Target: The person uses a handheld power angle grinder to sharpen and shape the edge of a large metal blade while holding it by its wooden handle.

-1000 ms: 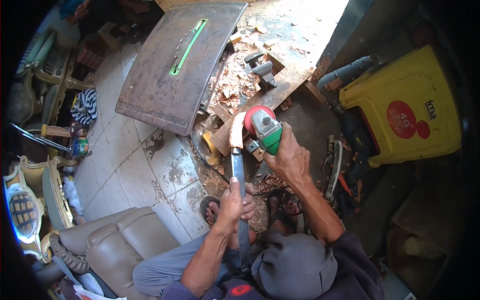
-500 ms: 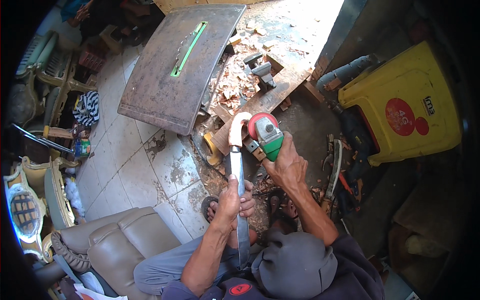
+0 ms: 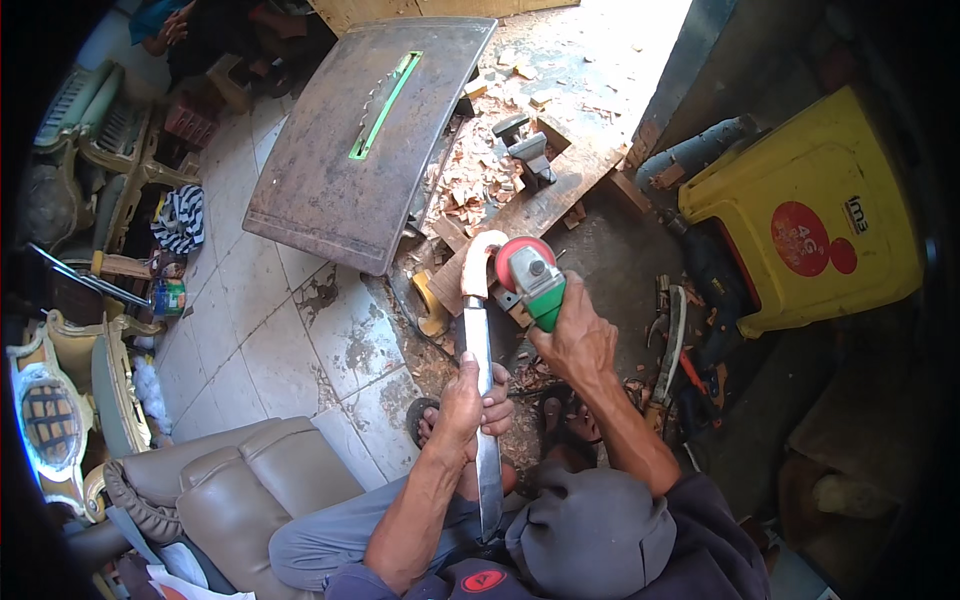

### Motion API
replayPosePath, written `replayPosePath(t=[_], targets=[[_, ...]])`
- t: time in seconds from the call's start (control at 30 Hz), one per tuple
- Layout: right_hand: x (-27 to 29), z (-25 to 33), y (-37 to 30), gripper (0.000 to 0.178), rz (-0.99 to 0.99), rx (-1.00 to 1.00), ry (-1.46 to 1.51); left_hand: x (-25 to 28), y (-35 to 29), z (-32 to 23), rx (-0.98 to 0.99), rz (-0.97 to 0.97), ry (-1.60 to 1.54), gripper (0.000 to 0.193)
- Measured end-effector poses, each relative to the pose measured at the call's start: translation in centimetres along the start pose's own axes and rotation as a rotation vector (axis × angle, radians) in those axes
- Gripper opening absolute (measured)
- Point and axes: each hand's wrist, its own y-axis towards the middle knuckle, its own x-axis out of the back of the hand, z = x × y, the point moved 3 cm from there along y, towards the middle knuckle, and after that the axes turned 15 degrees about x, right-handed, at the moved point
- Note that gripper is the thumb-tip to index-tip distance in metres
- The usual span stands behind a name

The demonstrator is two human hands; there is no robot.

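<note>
My left hand point(image 3: 475, 403) is wrapped around the long steel blade of a machete point(image 3: 489, 480), partway along its length. The machete's curved, pale wooden handle point(image 3: 474, 275) points away from me, its hooked end at the far side. A green and grey angle grinder point(image 3: 545, 297) is gripped in my right hand point(image 3: 580, 338). Its red disc point(image 3: 513, 262) sits against or very close to the inner curve of the handle; actual contact is hard to make out. Behind the handle lies a wooden board point(image 3: 450, 285).
A metal-topped table saw point(image 3: 340, 130) stands at the far left. Wood shavings point(image 3: 470, 190) surround a metal clamp point(image 3: 530, 155) on the bench. A yellow plastic stool point(image 3: 800, 220), a power drill point(image 3: 705, 265) and hand tools are to the right. Another person's hand point(image 3: 170, 28) shows at top left.
The grinder and the handle have shifted very slightly down in the picture, and the whole view has moved a little. Both hands keep their grips.
</note>
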Motion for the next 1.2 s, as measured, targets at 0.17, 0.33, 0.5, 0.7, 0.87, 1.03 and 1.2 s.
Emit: replayPosePath(t=[0.17,0.33,0.5,0.7,0.87,1.03,1.2], targets=[[-0.5,0.6,-0.1,0.089,-0.033,0.045,-0.057,-0.6,-0.3,0.1,-0.01,0.027,-0.049,0.056],[-0.6,-0.1,-0.5,0.089,-0.048,0.013,-0.038,-0.1,-0.3,0.1,-0.016,0.012,-0.001,0.056],[-0.4,0.3,-0.1,0.089,-0.025,0.047,-0.071,0.0,0.1,-0.1,-0.014,0.056,-0.054,0.057],[-0.1,-1.4,-1.3,0.088,-0.102,0.007,-0.032,0.4,-0.1,0.4,0.004,0.082,-0.057,0.057],[0.0,0.0,-0.3,0.087,-0.045,0.046,-0.039,0.7,-0.5,0.6,-0.002,0.07,-0.042,0.057],[-0.1,0.0,-0.7,0.091,-0.036,0.049,-0.064,0.6,-0.2,0.6,0.028,0.025,-0.006,0.058],[0.0,0.4,0.2,0.09,-0.038,0.055,-0.077,1.2,-0.1,0.4,0.025,0.024,0.002,0.06]])
